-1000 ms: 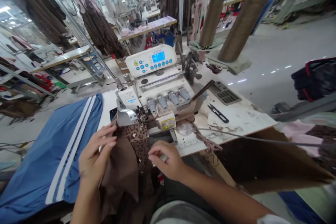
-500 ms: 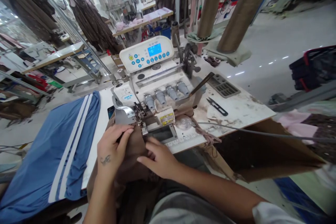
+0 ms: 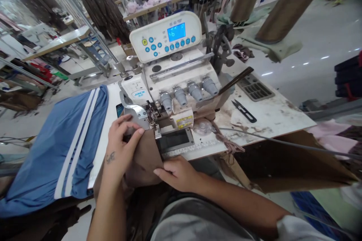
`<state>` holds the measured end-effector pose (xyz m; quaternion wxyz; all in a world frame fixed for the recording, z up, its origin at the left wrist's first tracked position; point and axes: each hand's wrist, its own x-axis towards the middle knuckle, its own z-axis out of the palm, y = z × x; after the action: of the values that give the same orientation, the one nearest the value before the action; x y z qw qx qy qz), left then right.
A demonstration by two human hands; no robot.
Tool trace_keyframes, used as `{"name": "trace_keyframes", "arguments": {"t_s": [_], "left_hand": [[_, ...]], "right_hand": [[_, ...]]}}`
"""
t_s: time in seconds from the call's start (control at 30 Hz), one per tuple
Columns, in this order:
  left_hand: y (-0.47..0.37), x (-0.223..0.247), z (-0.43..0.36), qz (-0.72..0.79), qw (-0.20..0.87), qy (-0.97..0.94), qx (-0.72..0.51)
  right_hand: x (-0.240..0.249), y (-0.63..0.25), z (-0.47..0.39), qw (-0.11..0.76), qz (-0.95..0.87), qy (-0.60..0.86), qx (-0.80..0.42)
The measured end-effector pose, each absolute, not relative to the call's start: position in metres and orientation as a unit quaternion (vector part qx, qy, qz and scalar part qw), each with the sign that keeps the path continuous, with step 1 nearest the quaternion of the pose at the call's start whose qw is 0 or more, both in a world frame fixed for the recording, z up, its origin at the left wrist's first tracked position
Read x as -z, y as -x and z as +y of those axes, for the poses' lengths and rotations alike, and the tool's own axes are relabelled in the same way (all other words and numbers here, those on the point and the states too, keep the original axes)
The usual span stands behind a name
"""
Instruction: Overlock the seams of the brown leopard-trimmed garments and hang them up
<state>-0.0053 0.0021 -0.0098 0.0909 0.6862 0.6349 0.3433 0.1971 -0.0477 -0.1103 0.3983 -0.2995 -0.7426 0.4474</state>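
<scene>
The right hand (image 3: 181, 173) has drawn back from the presser foot (image 3: 157, 132) toward the body; it pinches the brown cloth (image 3: 147, 154) at its right edge; the left hand (image 3: 120, 147), nearer the foot, rests on it unclenched; the edge slants from foot to right hand.

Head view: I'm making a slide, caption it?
Left hand and right hand on brown cloth at a sewing machine, scissors beside it.
</scene>
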Motion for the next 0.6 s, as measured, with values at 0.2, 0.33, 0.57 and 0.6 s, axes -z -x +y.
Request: {"name": "trace_keyframes", "arguments": {"t_s": [0.2, 0.33, 0.57, 0.6], "left_hand": [[-0.002, 0.012, 0.019, 0.647, 0.154, -0.666, -0.338], [-0.001, 0.015, 0.015, 0.642, 0.147, -0.645, -0.387], [0.029, 0.061, -0.083, 0.732, 0.176, -0.570, -0.328], [0.037, 0.068, -0.102, 0.731, 0.200, -0.595, -0.267]], "right_hand": [[0.103, -0.204, -0.047, 0.391, -0.693, 0.351, -0.494], [0.103, -0.200, -0.047, 0.400, -0.683, 0.359, -0.495], [0.103, -0.194, -0.038, 0.435, -0.685, 0.363, -0.458], [0.105, -0.194, -0.038, 0.433, -0.703, 0.348, -0.444]]}}
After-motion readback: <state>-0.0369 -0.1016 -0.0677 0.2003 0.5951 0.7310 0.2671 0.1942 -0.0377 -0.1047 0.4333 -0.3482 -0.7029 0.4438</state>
